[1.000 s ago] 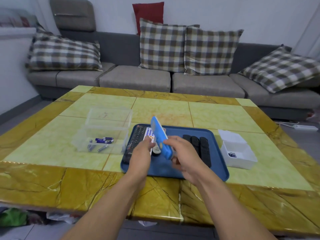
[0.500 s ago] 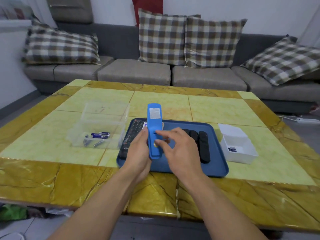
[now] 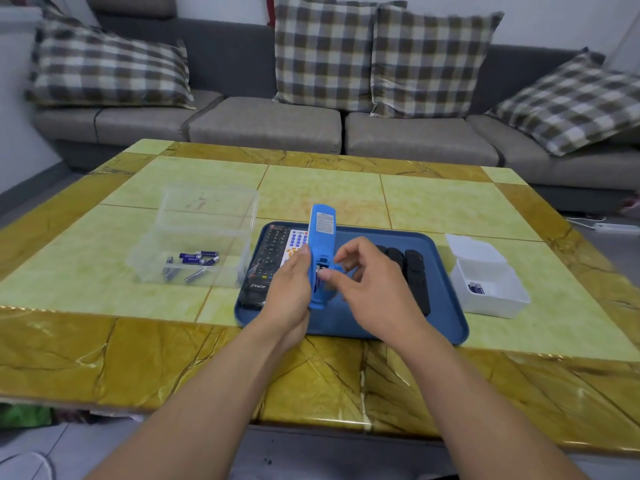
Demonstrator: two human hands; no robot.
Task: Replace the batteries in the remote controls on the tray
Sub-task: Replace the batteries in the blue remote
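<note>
Left hand [image 3: 289, 289] grips the blue remote [image 3: 320, 251] upright above the tray [image 3: 446, 327]; right hand [image 3: 370, 289] pinches its battery cover [image 3: 335, 271].

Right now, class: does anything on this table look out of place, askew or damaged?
Nothing looks damaged or spilled. The blue remote is off the tray, held upright in the left hand with its battery bay open while the right hand works there. Loose batteries lie jumbled in the clear box.

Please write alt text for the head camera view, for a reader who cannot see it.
The left hand holds a blue remote upright above a blue tray while the right hand works at its open battery compartment. A clear box holds batteries.
</note>
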